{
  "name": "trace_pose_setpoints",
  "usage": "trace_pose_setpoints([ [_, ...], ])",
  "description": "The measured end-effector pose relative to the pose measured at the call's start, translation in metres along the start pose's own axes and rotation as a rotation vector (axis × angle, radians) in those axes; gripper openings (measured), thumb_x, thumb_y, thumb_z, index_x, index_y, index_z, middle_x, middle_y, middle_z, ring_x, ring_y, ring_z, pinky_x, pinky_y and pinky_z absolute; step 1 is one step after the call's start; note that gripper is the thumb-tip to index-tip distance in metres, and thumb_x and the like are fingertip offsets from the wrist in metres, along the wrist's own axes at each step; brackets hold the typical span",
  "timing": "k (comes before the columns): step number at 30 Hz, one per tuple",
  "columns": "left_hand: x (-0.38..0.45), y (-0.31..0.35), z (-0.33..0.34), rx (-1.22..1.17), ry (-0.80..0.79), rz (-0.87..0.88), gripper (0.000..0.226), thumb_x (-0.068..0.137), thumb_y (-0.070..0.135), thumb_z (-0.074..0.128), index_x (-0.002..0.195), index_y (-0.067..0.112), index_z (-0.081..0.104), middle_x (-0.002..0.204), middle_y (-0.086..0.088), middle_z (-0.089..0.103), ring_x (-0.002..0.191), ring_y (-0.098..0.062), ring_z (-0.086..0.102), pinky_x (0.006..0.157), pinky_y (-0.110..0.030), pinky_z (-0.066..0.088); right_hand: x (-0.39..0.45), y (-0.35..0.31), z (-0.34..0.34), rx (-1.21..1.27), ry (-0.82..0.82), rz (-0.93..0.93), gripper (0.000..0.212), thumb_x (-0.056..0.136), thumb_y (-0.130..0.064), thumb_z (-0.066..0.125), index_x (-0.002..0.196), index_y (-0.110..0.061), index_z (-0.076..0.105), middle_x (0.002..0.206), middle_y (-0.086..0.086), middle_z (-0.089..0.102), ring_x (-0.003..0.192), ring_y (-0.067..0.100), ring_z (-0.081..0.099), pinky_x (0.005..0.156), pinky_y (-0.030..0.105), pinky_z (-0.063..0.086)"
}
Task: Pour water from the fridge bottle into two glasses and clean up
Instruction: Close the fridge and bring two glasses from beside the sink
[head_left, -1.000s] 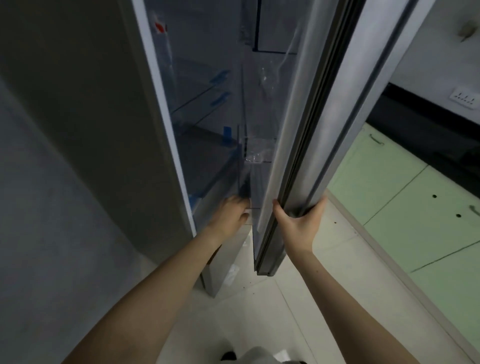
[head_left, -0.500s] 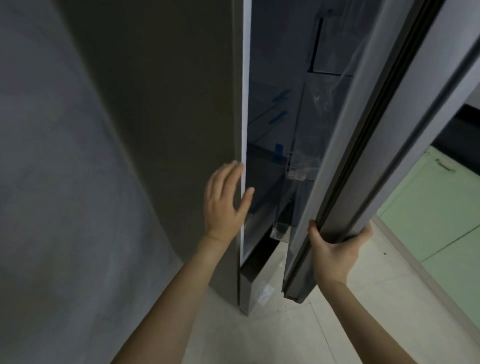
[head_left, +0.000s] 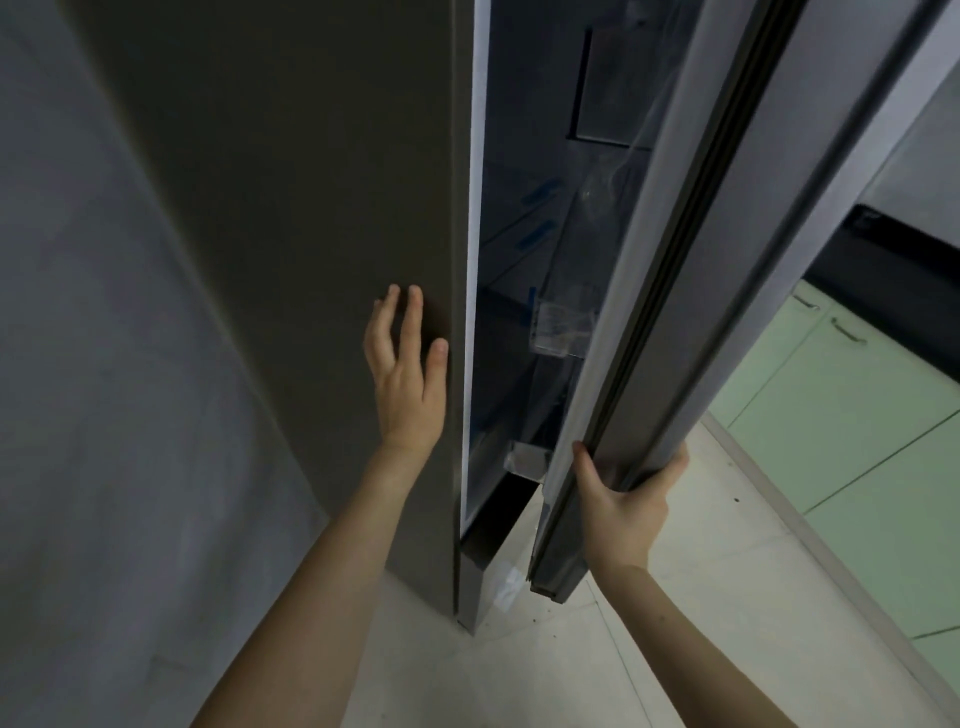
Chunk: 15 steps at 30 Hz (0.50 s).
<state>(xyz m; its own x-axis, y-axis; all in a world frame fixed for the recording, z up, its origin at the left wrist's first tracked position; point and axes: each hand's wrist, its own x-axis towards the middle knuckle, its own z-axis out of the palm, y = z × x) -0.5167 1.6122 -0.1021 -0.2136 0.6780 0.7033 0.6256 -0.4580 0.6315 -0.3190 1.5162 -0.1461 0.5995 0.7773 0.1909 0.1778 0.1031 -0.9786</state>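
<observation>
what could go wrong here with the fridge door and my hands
The right hand grips the lower edge of the grey fridge door, thumb on the inner seal side; if the door swings shut, that thumb may get pinched against the cabinet. The left hand lies flat on the dark fridge side panel beside the opening's white edge, so its thumb could be caught too.

Left hand (head_left: 408, 371): fingers straight and slightly spread, pointing up, palm flat against the fridge side panel (head_left: 291, 218). Left forearm bare, extended up and forward from lower left. Right hand (head_left: 621, 501): thumb curled round the inner edge of the fridge door (head_left: 727, 260), fingers wrapped on its outer face, gripping near the bottom corner. Right forearm bare, reaching up from lower right.
</observation>
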Motion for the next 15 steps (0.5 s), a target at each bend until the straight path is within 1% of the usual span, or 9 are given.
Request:
trace_pose_setpoints([
  [2,0.0,-0.001,-0.001,0.002,0.0,0.001,0.055,0.099,0.021,0.048,0.149,0.027,0.024,0.152,0.002,0.016,0.143,-0.029,0.019,0.112,-0.055,0.028,-0.003,-0.003,0.005,0.012,-0.009,0.004,0.088,0.077,-0.033,0.081,0.137,-0.054,0.021,0.131,-0.008,0.055,0.105,0.009,0.058,0.077,-0.002,0.041],
  [4,0.001,-0.001,-0.001,0.002,-0.006,0.002,0.054,0.099,0.022,0.048,0.149,0.025,0.026,0.152,-0.003,0.019,0.142,-0.03,0.02,0.112,-0.054,0.028,-0.006,-0.008,0.012,0.022,-0.035,0.003,0.088,0.079,-0.033,0.079,0.139,-0.058,0.02,0.134,-0.009,0.054,0.11,0.008,0.057,0.082,0.002,0.043],
  [7,0.001,-0.001,-0.003,-0.003,-0.016,0.003,0.054,0.099,0.025,0.048,0.148,0.025,0.027,0.152,-0.007,0.022,0.142,-0.03,0.021,0.112,-0.053,0.029,-0.012,-0.014,0.027,0.043,-0.072,-0.004,0.088,0.081,-0.034,0.078,0.141,-0.059,0.018,0.137,-0.015,0.052,0.113,-0.005,0.056,0.095,0.016,0.048],
  [8,0.002,-0.001,-0.004,-0.004,-0.016,0.004,0.054,0.099,0.026,0.048,0.148,0.026,0.027,0.152,-0.007,0.022,0.142,-0.03,0.022,0.112,-0.053,0.029,-0.015,-0.015,0.033,0.056,-0.085,-0.001,0.089,0.081,-0.034,0.077,0.142,-0.059,0.018,0.14,-0.016,0.05,0.118,-0.005,0.054,0.1,0.023,0.049],
  [10,0.002,0.0,-0.006,0.004,-0.008,0.014,0.053,0.098,0.027,0.048,0.148,0.026,0.028,0.15,-0.007,0.024,0.14,-0.031,0.024,0.113,-0.05,0.029,-0.019,-0.019,0.049,0.065,-0.124,0.017,0.087,0.081,-0.038,0.075,0.143,-0.058,0.017,0.142,-0.015,0.048,0.127,0.008,0.052,0.105,0.041,0.047],
  [11,0.003,0.0,-0.006,0.009,-0.003,0.019,0.053,0.098,0.027,0.048,0.147,0.026,0.029,0.15,-0.008,0.025,0.14,-0.031,0.025,0.113,-0.049,0.028,-0.022,-0.021,0.06,0.046,-0.132,0.016,0.083,0.081,-0.042,0.074,0.141,-0.058,0.019,0.135,-0.017,0.052,0.122,0.008,0.055,0.103,0.046,0.049],
  [13,0.004,0.0,-0.008,0.023,0.002,0.019,0.053,0.098,0.026,0.049,0.147,0.024,0.03,0.149,-0.009,0.026,0.139,-0.032,0.026,0.114,-0.047,0.027,-0.025,-0.028,0.084,0.037,-0.151,-0.009,0.075,0.081,-0.04,0.073,0.139,-0.054,0.027,0.109,-0.017,0.058,0.099,0.002,0.059,0.09,0.047,0.053],
  [14,0.004,0.001,-0.008,0.032,0.001,0.015,0.053,0.098,0.026,0.049,0.147,0.025,0.03,0.149,-0.009,0.027,0.139,-0.031,0.026,0.115,-0.044,0.026,-0.026,-0.031,0.095,0.072,-0.161,-0.01,0.073,0.082,-0.034,0.073,0.14,-0.047,0.03,0.104,-0.01,0.058,0.093,0.006,0.058,0.088,0.046,0.053],
  [15,0.005,0.001,-0.009,0.042,0.0,0.013,0.053,0.098,0.026,0.049,0.147,0.024,0.03,0.149,-0.009,0.027,0.139,-0.03,0.026,0.116,-0.039,0.024,-0.027,-0.034,0.104,0.101,-0.166,0.0,0.074,0.083,-0.028,0.074,0.142,-0.04,0.031,0.104,0.0,0.058,0.093,0.013,0.058,0.089,0.046,0.051],
])
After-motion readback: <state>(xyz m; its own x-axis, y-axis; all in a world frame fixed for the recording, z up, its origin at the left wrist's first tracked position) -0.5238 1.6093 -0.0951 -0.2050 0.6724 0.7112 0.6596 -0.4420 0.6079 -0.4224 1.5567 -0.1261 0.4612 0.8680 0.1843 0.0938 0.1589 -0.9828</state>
